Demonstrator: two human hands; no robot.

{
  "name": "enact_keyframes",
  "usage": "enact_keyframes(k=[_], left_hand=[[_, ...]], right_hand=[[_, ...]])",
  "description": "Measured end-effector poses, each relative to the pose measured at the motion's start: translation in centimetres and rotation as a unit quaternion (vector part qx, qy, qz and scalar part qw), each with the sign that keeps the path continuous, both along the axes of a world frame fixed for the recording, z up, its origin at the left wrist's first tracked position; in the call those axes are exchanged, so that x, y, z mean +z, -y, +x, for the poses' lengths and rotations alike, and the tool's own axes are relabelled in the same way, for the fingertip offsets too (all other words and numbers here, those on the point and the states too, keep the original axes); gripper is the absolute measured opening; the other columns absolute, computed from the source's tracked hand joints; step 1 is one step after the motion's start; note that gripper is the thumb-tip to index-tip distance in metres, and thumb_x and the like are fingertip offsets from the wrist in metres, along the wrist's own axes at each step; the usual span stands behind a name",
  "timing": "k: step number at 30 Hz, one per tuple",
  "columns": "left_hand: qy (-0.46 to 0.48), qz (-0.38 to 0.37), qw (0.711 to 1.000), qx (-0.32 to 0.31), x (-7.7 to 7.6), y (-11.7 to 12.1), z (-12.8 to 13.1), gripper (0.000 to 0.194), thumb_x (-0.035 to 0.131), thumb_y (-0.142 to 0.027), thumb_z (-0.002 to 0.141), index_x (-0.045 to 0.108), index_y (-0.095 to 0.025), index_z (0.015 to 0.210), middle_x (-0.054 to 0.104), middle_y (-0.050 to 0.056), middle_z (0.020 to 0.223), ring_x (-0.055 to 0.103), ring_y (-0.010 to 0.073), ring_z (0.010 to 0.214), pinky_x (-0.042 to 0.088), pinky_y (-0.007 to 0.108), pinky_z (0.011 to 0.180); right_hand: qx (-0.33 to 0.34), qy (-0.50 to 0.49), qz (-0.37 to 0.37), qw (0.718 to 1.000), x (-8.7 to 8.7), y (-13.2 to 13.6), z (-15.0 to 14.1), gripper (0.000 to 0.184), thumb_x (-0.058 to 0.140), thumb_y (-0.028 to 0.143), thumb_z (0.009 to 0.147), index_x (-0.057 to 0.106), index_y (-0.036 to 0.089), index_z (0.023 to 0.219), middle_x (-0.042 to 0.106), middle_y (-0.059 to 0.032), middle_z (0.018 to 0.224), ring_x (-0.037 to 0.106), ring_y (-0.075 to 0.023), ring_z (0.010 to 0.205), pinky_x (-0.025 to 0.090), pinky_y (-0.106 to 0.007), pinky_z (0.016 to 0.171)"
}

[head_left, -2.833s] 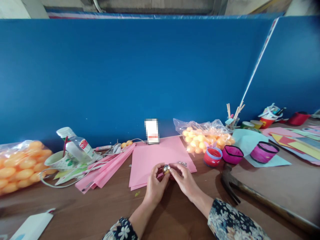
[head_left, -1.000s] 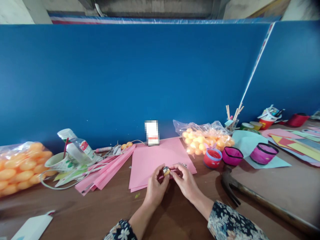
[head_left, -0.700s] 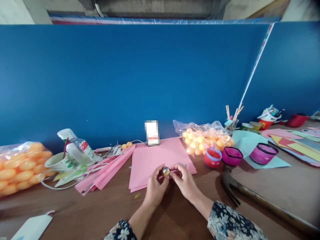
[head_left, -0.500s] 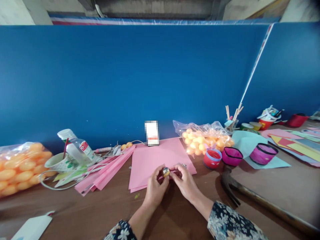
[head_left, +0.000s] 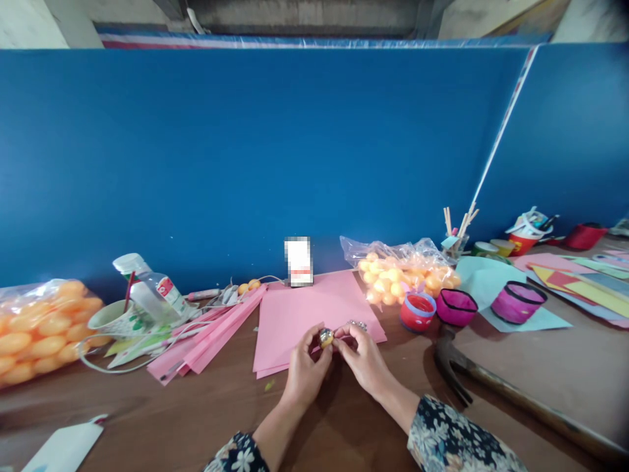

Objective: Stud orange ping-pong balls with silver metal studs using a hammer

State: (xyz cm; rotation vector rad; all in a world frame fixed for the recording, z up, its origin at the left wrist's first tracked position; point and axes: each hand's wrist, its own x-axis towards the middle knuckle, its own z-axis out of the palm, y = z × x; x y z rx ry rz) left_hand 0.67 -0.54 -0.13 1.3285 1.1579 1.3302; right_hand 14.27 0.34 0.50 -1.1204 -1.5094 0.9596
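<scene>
My left hand [head_left: 308, 367] is closed, with a small shiny gold bell [head_left: 325, 337] between thumb and forefinger. From the other side, my right hand [head_left: 361, 357] pinches at the bell's right edge, its thumb and forefinger pressed together; the exact spot they grip is hidden. Silvery round pieces [head_left: 359, 324] show just behind the right forefinger, and I cannot tell whether they are held. Both hands are over the near edge of a stack of pink paper sheets [head_left: 309, 305] on the brown table [head_left: 206, 419].
Right of the paper are a bag of orange balls [head_left: 393, 275], a red cup [head_left: 417, 311], purple fabric cups [head_left: 518, 303] and a hammer [head_left: 531, 403]. Pink strips [head_left: 211, 337], a plastic bottle [head_left: 160, 292] and another ball bag [head_left: 44, 328] lie left. A blue partition [head_left: 295, 144] stands behind.
Almost nothing differs. Both hands stay in the same place around the bell, with only a very slight shift of the fingers.
</scene>
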Motion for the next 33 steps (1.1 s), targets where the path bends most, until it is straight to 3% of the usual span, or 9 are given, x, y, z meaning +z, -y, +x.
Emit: enact_keyframes(k=[6,26,33], left_hand=[[0.002,-0.004,1.000,-0.005,0.02,0.03,-0.03,0.042,0.060,-0.025,0.072,0.052,-0.015,0.111,0.062,0.010,0.109,0.058,0.0209,0.101,0.045,0.034,0.089],[0.001,-0.005,1.000,-0.007,0.20,0.11,0.05,0.042,0.060,-0.025,0.070,0.052,-0.014,0.110,0.063,0.009,0.106,0.059,0.0200,0.098,0.046,0.032,0.087],[0.010,-0.016,1.000,-0.003,0.27,0.13,0.10,0.042,0.061,-0.024,0.069,0.053,-0.014,0.109,0.063,0.009,0.105,0.060,0.0201,0.097,0.047,0.032,0.085]], right_hand=[[0.005,-0.023,0.002,1.000,-0.08,0.05,0.02,0.015,0.057,0.030,0.077,0.057,0.019,0.088,0.064,-0.0064,0.090,0.063,-0.0197,0.079,0.051,-0.032,0.073],[0.010,-0.009,-0.003,1.000,-0.19,-0.01,-0.07,0.011,0.055,0.029,0.078,0.056,0.019,0.082,0.064,-0.0049,0.084,0.062,-0.0201,0.079,0.051,-0.032,0.072],[0.016,-0.024,-0.034,0.999,-0.27,0.06,-0.08,0.010,0.052,0.030,0.079,0.055,0.020,0.081,0.064,-0.0049,0.085,0.063,-0.0198,0.077,0.053,-0.031,0.064]])
